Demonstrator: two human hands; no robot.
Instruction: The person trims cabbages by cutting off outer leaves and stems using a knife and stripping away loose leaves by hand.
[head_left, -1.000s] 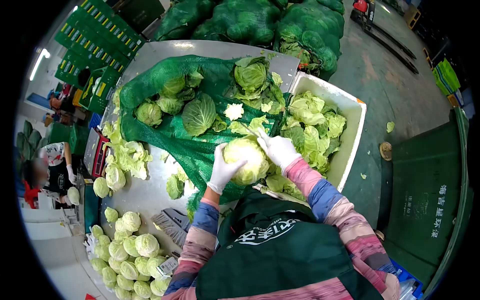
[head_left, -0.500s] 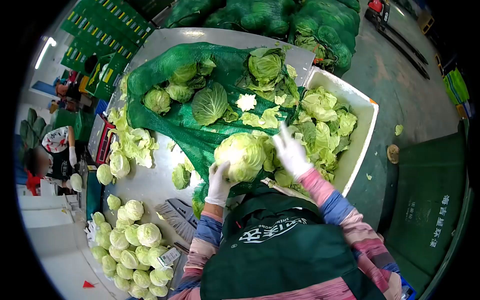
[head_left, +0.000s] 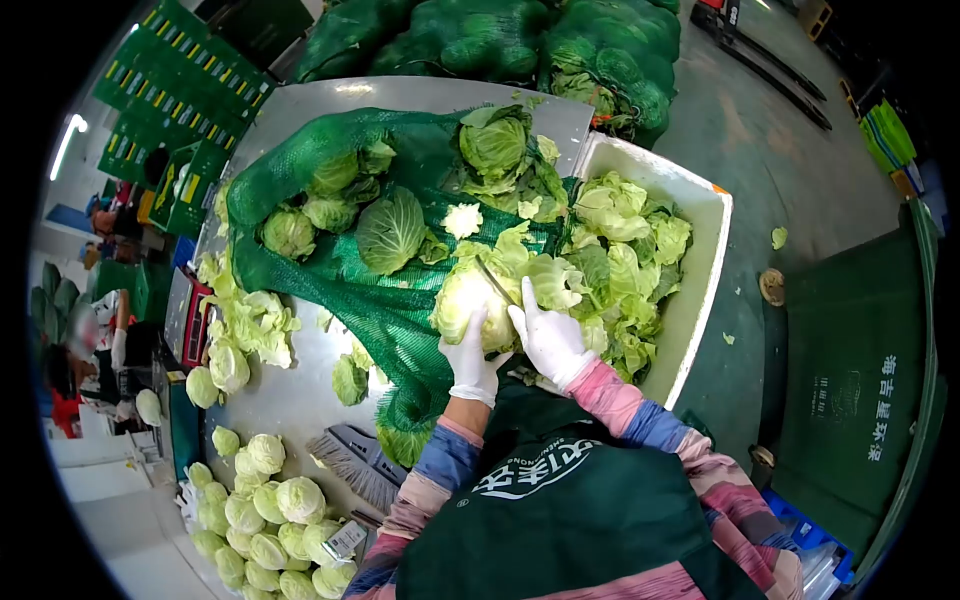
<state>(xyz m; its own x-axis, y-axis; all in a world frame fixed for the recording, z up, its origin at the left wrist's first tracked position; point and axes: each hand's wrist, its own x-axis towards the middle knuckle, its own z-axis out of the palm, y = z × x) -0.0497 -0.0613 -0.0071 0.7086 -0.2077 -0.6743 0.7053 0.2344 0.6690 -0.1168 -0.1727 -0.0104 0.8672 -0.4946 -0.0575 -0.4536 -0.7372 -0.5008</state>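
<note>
My left hand [head_left: 472,362], in a white glove, grips a pale green cabbage [head_left: 462,300] from its near side, fingers curled against the leaves. My right hand [head_left: 548,338], also gloved, is closed around a knife whose handle is hidden. Its narrow blade [head_left: 495,280] lies against the top of the cabbage, with the index finger stretched forward. Loose outer leaves [head_left: 550,280] stick out at the cabbage's far right side. Under and beyond it spreads a green mesh bag [head_left: 300,265], with a dark-leaved cabbage [head_left: 391,232] and several others on or inside it.
To the right, a white foam box [head_left: 710,245] holds many stripped leaves. Trimmed cabbages [head_left: 265,510] are piled at the lower left, near a brush [head_left: 360,460]. Full mesh sacks [head_left: 470,40] stand behind the metal table [head_left: 400,92]. Another person [head_left: 100,340] is at far left.
My right hand has come left from beside the leaf box to the cabbage, and the knife blade now rests on it. The left hand still holds the cabbage. The view has shifted slightly.
</note>
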